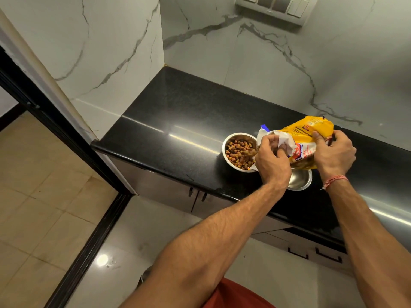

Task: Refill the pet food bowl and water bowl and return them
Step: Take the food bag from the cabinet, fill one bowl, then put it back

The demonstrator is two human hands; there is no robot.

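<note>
Person stands at the black countertop [182,112], both arms reaching out over it. Landmark: the steel food bowl [229,162], sitting on the counter near its front edge, holding brown and orange kibble [239,152].

Just right of the food bowl, the yellow pet food bag [307,138] is held up off the counter and tipped, its torn white mouth right at the bowl's right rim w/ kibble spilling at the opening. Left hand [272,161] has fingers curled, pinching the bag's white mouth end, directly beside the bowl's right edge. Right hand [334,153], further right of the bowl, grips the bag's back end, thumb on top, fingers wrapped round; a red thread band [334,181] sits on that wrist.

Second steel bowl [299,181] rests on the counter to the right of the food bowl & nearer the person, under the bag, partly hidden by the left hand; looks empty inside, tho can't tell for sure.

Behind the food bowl, a marble wall; a switch panel [274,7] is mounted high on it.
</note>
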